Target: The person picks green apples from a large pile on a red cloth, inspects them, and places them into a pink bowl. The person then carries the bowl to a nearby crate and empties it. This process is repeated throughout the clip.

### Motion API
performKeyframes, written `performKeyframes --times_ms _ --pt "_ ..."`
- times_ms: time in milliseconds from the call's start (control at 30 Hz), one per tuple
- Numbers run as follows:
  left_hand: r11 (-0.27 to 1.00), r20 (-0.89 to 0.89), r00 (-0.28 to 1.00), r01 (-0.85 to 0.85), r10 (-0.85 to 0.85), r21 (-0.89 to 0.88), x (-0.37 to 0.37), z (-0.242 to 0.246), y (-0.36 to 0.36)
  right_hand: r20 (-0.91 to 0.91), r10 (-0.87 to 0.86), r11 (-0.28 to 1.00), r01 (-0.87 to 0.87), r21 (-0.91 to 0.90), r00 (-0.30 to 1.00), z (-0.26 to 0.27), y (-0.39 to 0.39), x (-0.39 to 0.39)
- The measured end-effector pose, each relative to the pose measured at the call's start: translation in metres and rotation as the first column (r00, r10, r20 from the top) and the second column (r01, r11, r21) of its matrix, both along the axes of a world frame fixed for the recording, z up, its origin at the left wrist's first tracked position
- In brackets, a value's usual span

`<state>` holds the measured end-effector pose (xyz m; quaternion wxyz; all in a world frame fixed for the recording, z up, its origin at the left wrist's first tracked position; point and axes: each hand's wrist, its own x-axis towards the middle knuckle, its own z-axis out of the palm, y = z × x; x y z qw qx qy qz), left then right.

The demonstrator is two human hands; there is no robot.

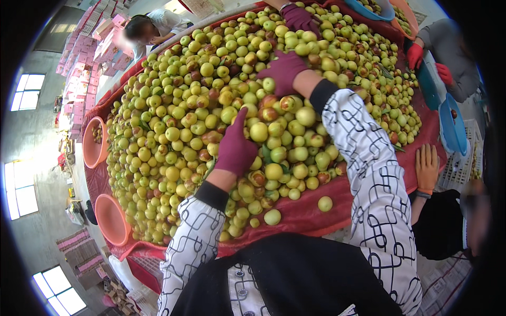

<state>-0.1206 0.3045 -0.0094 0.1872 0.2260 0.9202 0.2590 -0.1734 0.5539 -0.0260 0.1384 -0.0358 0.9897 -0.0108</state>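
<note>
A broad heap of green and yellow jujubes, some blotched reddish brown, covers the table before me. Both my hands wear maroon gloves. My left hand lies on the near middle of the heap, one finger stretched forward; its palm side is hidden. Farther out, my right hand reaches over the fruit with its fingers spread, touching the heap. A pale green jujube shows just beside it. Between my two hands lie blotched red-brown jujubes. Two loose jujubes, one of them a pale one, rest near the front edge.
Red sheeting covers the table. Orange basins stand at the left edge, a blue basin at the right. Another person's maroon-gloved hand reaches in beyond mine. An orange-gloved hand rests at the right edge. Pink boxes are stacked behind.
</note>
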Motion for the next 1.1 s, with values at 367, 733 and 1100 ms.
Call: performKeyframes --times_ms 367,733,1100 --pt "0.922 0.171 0.96 0.149 -0.221 0.357 0.024 0.05 -0.037 0.07 -0.149 0.988 0.144 0.061 0.986 0.007 0.079 0.051" --pt "0.867 0.207 0.972 -0.196 0.11 0.458 0.085 0.07 -0.11 -0.359 -0.103 0.965 0.005 -0.264 0.928 -0.015 -0.039 -0.083" --pt "0.411 0.738 0.673 -0.659 -0.049 0.629 0.094 0.055 -0.127 -0.358 -0.199 0.783 -0.071 -0.618 0.912 0.032 -0.076 -0.051"
